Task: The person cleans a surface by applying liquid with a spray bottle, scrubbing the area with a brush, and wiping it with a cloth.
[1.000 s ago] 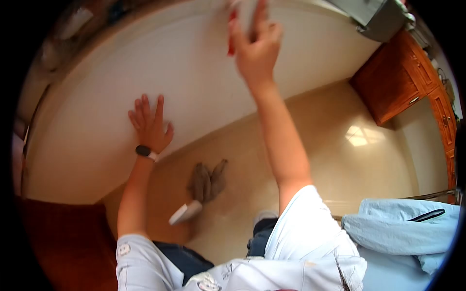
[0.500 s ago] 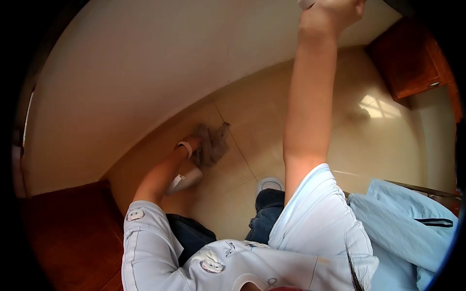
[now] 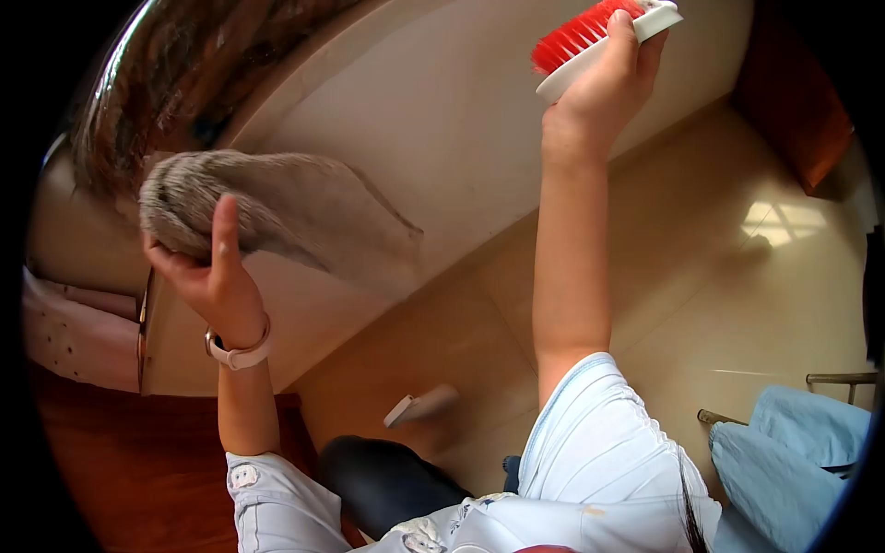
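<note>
A grey-brown cloth (image 3: 295, 198) is bunched in my left hand (image 3: 217, 286), its loose end trailing to the right in front of the pale wall-like surface (image 3: 415, 101). My thumb lies against the near side of the cloth. At the top right, my right hand (image 3: 608, 88) is closed round a white-backed brush (image 3: 599, 55) with red bristles, which point up and left. The brush appears clear of the pale surface.
A shiny dark object (image 3: 184, 74) fills the upper left. On the tiled floor (image 3: 470, 350) lies a white item (image 3: 419, 405). Wooden furniture (image 3: 797, 92) stands at the upper right. Light blue fabric (image 3: 784, 452) hangs at the lower right, pink fabric (image 3: 88, 336) at the left.
My left hand has left the pale surface, gripped the grey-brown cloth on the floor and lifted it to the upper left. My right hand, still with the brush, has moved right.
</note>
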Tool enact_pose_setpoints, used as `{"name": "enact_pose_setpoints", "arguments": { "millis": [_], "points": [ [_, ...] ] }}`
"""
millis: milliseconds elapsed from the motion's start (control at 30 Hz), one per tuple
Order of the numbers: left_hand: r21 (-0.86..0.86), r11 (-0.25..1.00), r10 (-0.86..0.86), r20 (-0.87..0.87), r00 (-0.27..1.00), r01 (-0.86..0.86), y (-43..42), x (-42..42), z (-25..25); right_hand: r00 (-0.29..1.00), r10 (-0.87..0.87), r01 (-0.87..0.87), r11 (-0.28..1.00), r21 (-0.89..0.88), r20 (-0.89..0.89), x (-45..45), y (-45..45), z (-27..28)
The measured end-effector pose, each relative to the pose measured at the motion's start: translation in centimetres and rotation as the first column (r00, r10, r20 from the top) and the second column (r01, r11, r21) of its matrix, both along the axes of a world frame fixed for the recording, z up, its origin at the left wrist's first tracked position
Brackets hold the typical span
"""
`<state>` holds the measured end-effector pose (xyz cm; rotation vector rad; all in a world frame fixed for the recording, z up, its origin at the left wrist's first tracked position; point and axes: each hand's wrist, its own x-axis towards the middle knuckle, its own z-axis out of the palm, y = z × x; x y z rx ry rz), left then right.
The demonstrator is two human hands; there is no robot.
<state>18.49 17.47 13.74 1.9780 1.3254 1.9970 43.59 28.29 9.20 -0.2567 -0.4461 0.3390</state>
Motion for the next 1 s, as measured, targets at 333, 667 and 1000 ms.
{"name": "enact_pose_setpoints", "arguments": {
  "millis": [333,667,1000],
  "points": [
    [0.193,0.936,0.288,-0.902,0.323,-0.296,6.8,-3.7,3.7,0.991,0.102,-0.105,0.993,-0.043,-0.084,2.3,0.9,-1.1],
    [0.177,0.962,0.233,-0.928,0.290,-0.206,6.9,-4.4,3.4,0.981,0.189,-0.195,0.954,-0.227,-0.050,2.6,2.5,-4.4],
    [0.295,0.922,0.358,-0.895,0.265,-0.250,8.1,-2.5,3.2,0.958,0.269,-0.272,0.962,-0.016,-0.100,-0.4,3.5,-3.8]
  ]
}}
